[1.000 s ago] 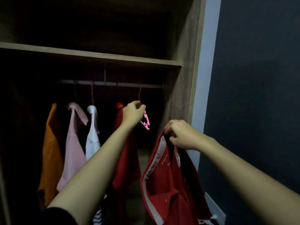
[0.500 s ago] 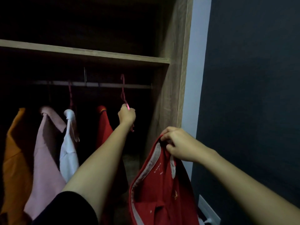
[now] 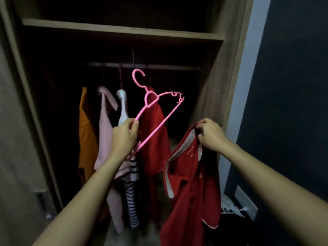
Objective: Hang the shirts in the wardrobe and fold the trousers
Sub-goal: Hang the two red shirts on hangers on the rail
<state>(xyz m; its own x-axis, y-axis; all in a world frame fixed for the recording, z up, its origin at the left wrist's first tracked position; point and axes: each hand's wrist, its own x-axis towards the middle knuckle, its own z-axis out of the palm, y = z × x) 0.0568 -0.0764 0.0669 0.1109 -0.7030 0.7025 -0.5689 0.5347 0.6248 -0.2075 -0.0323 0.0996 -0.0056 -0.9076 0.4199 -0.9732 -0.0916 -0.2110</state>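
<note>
My left hand (image 3: 124,136) grips one arm of an empty pink plastic hanger (image 3: 160,110), held tilted in front of the open wardrobe, its hook below the rail (image 3: 159,66). My right hand (image 3: 210,135) pinches the collar of a red shirt (image 3: 190,183) with pale trim, which dangles to the right of the hanger. On the rail hang an orange garment (image 3: 86,132), a pink one (image 3: 104,132), a white one with a striped piece (image 3: 132,197), and a red one (image 3: 154,139).
A wooden shelf (image 3: 124,31) spans the wardrobe above the rail. The wardrobe's right side panel (image 3: 221,86) meets a pale strip and a dark wall (image 3: 292,103). A wall socket (image 3: 245,203) with white cables sits low on the right.
My left hand has lifted the pink hanger off the rail and brought it down and toward me. The right hand still holds the red shirt.
</note>
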